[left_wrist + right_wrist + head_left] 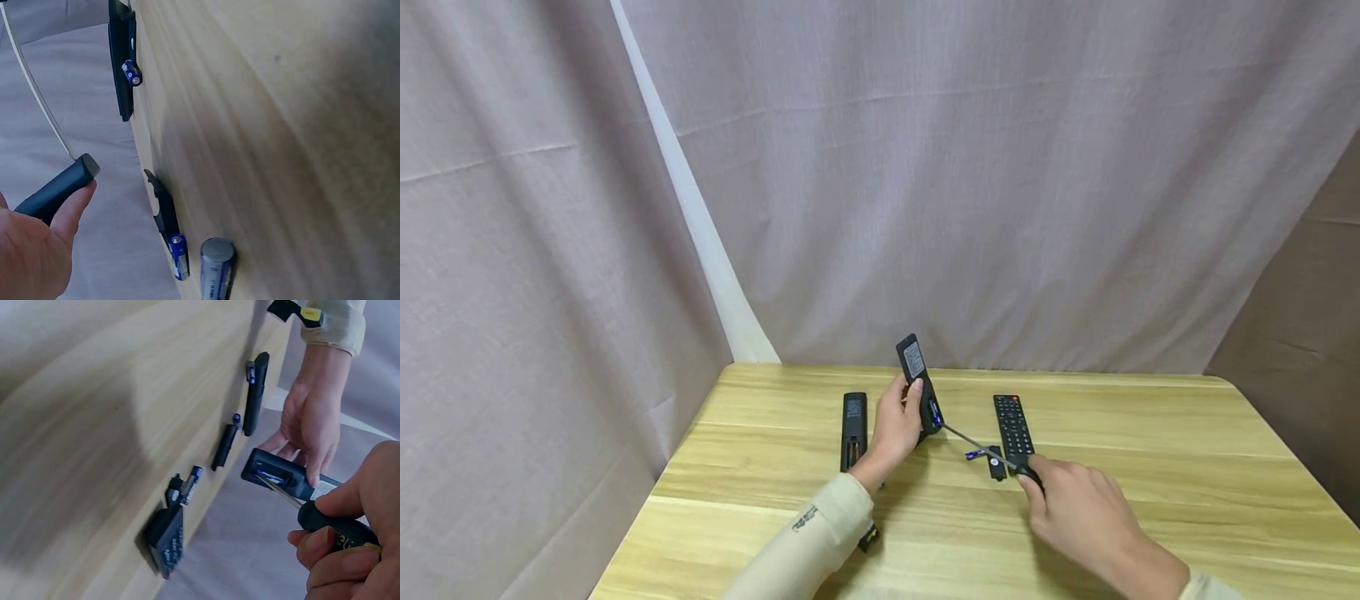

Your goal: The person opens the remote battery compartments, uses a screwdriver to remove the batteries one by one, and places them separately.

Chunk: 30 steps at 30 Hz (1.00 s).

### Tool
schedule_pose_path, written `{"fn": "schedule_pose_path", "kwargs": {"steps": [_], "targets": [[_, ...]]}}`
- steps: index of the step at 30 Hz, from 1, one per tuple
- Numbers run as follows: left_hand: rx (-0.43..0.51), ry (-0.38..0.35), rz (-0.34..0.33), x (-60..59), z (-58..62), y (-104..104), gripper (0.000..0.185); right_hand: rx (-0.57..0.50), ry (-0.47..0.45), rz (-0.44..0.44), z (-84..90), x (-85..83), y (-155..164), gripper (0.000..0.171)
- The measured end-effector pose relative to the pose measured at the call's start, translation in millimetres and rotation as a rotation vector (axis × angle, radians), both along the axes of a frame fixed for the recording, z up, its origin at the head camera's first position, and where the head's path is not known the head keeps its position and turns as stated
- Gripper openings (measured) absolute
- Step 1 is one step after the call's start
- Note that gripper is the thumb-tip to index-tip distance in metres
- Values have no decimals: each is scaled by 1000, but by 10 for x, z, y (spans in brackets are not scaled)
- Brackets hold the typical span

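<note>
A pale wood-grain surface (1150, 500) carries my work. A black remote (1013, 423) lies face up toward its far edge, a battery cover (996, 467) and loose battery (976, 454) just beside it; another remote (853, 419) lies face down farther left.

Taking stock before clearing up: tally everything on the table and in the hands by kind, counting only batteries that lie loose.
Remotes: 3
Battery covers: 2
Loose batteries: 3
Screwdriver: 1
Total: 9
</note>
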<state>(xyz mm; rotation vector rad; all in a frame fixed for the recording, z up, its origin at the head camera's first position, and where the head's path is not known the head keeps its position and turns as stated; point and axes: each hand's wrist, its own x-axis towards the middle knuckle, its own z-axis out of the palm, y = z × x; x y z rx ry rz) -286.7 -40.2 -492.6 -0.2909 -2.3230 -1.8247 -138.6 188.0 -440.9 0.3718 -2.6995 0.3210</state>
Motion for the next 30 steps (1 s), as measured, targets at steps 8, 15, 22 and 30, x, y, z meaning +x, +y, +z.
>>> {"fn": "schedule_pose_path", "kwargs": {"steps": [8, 15, 22, 30], "targets": [[-20, 41, 11, -17, 20, 34, 32, 56, 64, 20, 40, -55, 0, 34], [109, -88, 40, -47, -28, -6, 32, 51, 114, 26, -91, -33, 43, 30], [296, -185, 7, -74, -71, -67, 37, -19, 126, 24, -248, -24, 87, 30], [425, -250, -18, -100, -100, -123, 40, -121, 154, 23, -429, -12, 115, 18]]}}
